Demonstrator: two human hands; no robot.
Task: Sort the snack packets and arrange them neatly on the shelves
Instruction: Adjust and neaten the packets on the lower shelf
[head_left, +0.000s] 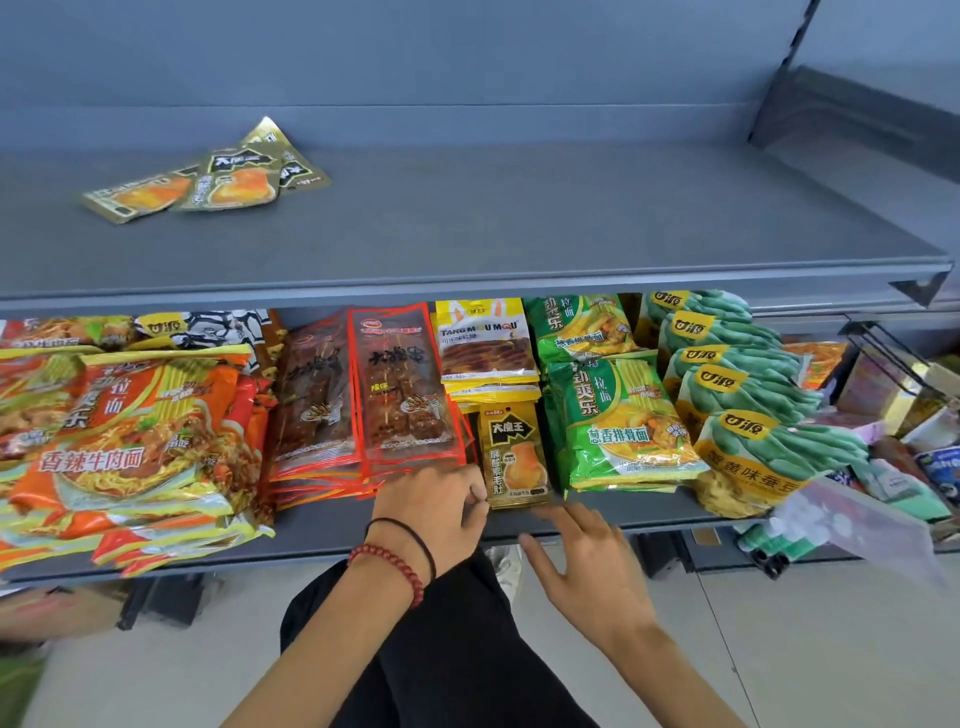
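Grey shelf (332, 525), left hand (431, 504) pinching gold packet (514, 457), right hand (587, 561) beside

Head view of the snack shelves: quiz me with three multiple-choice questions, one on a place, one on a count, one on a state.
1. Where is the lone gold packet on the lower shelf?
A. Between the red-edged skewer packets and the green noodle packets
B. At the shelf's far left end
C. Hanging off the front edge

2. How many gold packets lie on the upper shelf?
A. One
B. Three
C. Five

3. How is the right hand?
A. Fingers straight, holding nothing
B. Curled round a packet
C. Clenched in a fist

Answers: 1 A, it sits between those two stacks; 2 B, three overlap at the left; 3 A, its fingers stretch out by the shelf's front edge.
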